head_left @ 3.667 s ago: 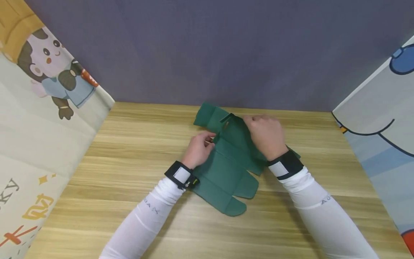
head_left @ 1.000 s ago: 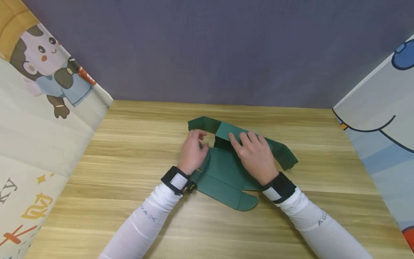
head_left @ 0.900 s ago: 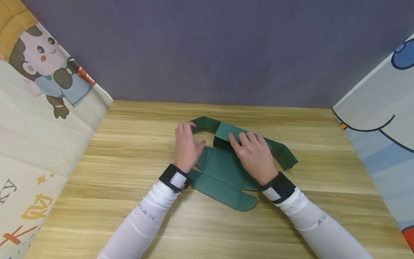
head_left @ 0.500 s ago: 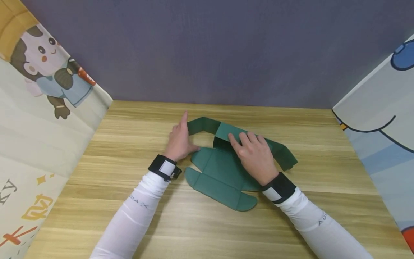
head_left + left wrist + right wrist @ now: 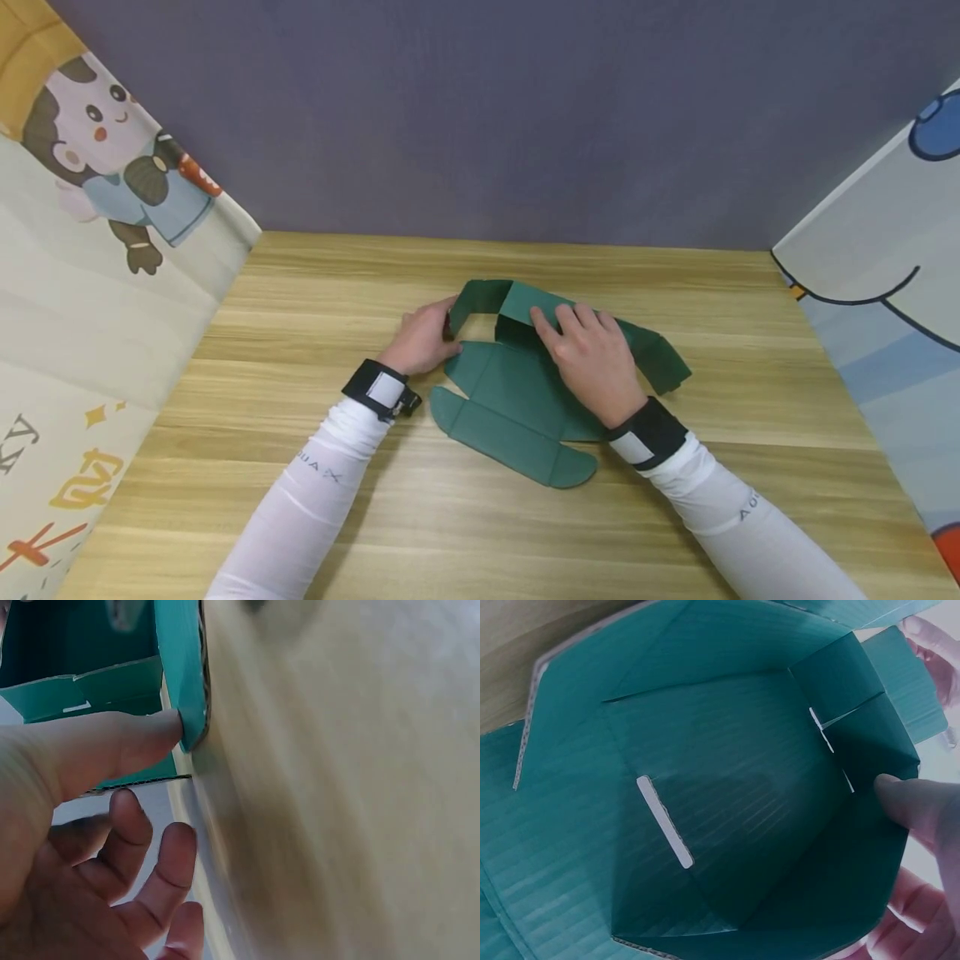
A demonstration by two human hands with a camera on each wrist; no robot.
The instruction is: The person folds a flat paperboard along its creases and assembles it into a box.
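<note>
A green cardboard box, partly folded, lies on the wooden table in the head view. Its back wall stands up, with side flaps bent out at both ends, and its lid part lies flat toward me. My right hand grips the back wall; in the right wrist view the thumb is inside and the fingers outside. My left hand is at the left end, its fingers behind the upright left flap. In the left wrist view its thumb touches the rounded tab, and the other fingers are loosely bent.
The wooden table carries the box. A dark blue-grey panel stands behind it. Printed cartoon cloths hang at the left and right. A pale slot shows in the box floor in the right wrist view.
The back wall has been folded upright from nearly flat. My left hand has moved left, outside the left flap, which now bends further inward. Lately the right hand has kept its place.
</note>
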